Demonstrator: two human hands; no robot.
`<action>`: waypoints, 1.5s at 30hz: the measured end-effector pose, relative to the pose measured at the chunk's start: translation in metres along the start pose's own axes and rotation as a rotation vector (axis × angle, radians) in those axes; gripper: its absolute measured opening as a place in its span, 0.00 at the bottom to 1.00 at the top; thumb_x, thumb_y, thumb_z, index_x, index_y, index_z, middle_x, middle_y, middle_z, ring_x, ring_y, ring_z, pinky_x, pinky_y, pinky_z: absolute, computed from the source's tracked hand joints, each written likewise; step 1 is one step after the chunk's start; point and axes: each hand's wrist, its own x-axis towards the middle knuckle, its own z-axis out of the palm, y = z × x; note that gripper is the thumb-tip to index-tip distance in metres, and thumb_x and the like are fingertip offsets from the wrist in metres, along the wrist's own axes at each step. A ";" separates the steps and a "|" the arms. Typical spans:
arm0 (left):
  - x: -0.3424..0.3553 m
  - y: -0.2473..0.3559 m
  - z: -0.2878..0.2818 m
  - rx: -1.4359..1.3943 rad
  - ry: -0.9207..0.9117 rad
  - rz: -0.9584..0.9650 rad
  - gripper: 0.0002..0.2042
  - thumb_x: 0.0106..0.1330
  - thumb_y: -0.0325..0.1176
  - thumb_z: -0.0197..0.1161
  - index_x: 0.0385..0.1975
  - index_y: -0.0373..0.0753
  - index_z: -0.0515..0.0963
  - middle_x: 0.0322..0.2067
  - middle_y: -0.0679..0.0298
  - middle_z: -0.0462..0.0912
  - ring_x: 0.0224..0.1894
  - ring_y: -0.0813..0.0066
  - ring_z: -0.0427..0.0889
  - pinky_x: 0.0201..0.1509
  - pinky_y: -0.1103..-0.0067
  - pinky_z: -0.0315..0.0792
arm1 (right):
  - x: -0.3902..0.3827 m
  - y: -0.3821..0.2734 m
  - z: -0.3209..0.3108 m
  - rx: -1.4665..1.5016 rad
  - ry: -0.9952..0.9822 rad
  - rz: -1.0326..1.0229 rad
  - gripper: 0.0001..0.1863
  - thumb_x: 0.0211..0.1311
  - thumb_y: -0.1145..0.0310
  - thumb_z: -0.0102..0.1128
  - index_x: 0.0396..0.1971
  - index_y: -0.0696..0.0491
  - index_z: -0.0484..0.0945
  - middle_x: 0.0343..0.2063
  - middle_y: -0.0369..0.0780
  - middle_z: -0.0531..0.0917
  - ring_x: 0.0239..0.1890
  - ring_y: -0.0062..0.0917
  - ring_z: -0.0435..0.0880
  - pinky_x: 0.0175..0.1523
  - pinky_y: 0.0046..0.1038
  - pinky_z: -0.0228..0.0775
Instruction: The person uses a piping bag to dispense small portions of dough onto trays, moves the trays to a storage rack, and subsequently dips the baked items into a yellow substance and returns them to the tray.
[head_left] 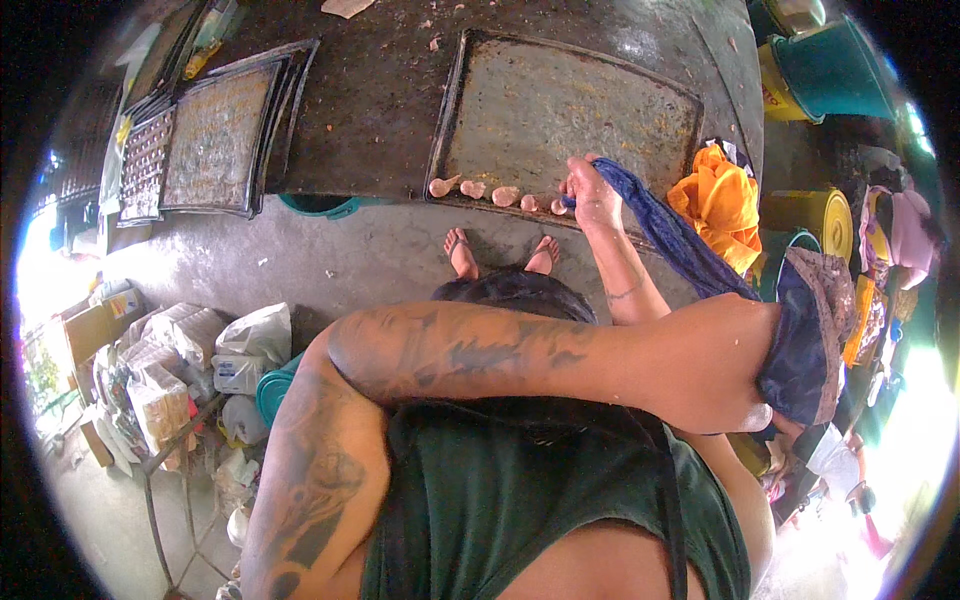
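Observation:
A long dark blue cloth piping bag (675,225) stretches between my two hands. My right hand (592,192) is closed around its narrow end, low over the near right part of a worn metal baking tray (570,110). My tattooed left arm crosses in front of my body, and my left hand (715,365) is closed on the bag's wide end; its fingers are mostly hidden. The bag's loose, frayed top hangs out beyond that hand. Along the tray's near edge lies a row of several small pale pinkish dough lumps (505,196), the rightmost beside my right hand.
Stacked trays (220,135) stand at the left of the dark table (350,130). A bunched orange cloth (718,205) lies by the tray's right corner. Teal buckets (835,65) stand at the far right. Plastic-wrapped packages (165,365) are piled on the left floor.

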 end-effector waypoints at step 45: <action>-0.219 0.156 -0.157 -0.185 0.872 0.453 0.22 0.49 0.28 0.62 0.46 0.27 0.77 0.41 0.52 0.83 0.43 0.57 0.84 0.54 0.67 0.76 | 0.008 -0.041 -0.256 -1.646 0.711 -0.512 0.24 0.62 0.59 0.61 0.56 0.54 0.72 0.60 0.46 0.73 0.65 0.43 0.66 0.68 0.43 0.56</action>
